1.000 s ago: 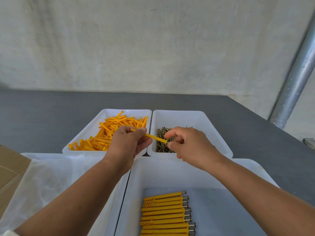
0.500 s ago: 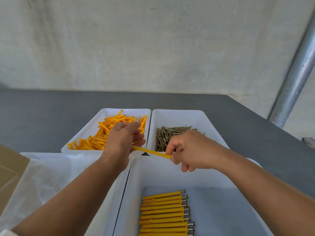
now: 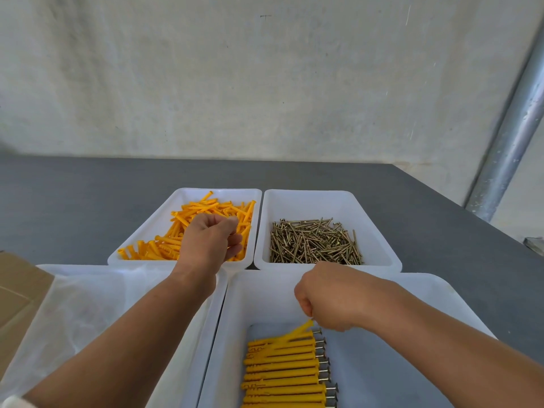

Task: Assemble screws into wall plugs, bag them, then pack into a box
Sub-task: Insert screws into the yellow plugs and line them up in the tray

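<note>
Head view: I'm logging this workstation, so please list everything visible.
table: one, dark grey, beneath trays
trays: four, white; far left tray, far right tray, near left tray, near right tray
loose wall plugs: many, orange, far left tray
screws: many, brassy, far right tray
assembled plugs: one row, orange, near right tray
plastic bags: count unclear, clear, near left tray
cardboard box: one, brown, left edge
pipe: one, grey, right edge
left hand: curled over loose wall plugs
right hand: pinches tilted plug above row
</note>
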Demonstrator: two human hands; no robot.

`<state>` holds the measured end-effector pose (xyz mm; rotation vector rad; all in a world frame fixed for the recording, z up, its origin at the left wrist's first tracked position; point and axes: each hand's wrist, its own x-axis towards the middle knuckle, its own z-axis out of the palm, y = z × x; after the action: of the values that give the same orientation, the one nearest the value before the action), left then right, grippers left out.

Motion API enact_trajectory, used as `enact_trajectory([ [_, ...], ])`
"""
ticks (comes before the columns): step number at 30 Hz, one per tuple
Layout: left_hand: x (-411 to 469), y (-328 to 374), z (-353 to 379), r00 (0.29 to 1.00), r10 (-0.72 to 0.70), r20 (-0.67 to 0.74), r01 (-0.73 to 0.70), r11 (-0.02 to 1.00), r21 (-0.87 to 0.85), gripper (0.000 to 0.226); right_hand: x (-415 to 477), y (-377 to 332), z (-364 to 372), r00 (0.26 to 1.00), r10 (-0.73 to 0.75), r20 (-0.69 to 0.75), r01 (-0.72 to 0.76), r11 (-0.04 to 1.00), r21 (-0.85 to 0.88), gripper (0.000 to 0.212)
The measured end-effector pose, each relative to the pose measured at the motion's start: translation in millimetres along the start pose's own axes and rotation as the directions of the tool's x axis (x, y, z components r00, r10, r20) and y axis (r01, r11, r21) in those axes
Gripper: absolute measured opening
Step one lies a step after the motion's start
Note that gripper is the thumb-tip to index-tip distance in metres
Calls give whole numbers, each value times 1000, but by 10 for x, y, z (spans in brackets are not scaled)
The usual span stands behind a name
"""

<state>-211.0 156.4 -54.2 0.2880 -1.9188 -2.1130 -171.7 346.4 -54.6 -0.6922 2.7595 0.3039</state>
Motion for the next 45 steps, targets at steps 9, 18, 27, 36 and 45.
enact_trajectory([
  [9, 9, -5, 0, 1000, -14, -2, 14, 1000, 13, 7, 26, -51, 77, 1000, -19, -4, 19, 1000, -20, 32],
  [18, 12, -12, -4, 1000, -23, 4, 22, 999, 34, 8, 32, -121, 150, 998, -64, 12, 65, 987, -146, 32],
  [27, 12, -17, -12, 1000, -22, 8, 22, 999, 33, 8, 33, -89, 110, 997, -52, -47, 48, 994, -94, 25],
  [36, 3, -19, -14, 1000, -21, 9, 20, 999, 37, 8, 18, -166, 86, 997, -39, -59, 32, 992, -126, 40],
  [45, 27, -37, -6, 1000, -17, 2, 17, 999, 47, 9, 28, -157, 94, 996, -67, -56, 60, 992, -110, 40],
])
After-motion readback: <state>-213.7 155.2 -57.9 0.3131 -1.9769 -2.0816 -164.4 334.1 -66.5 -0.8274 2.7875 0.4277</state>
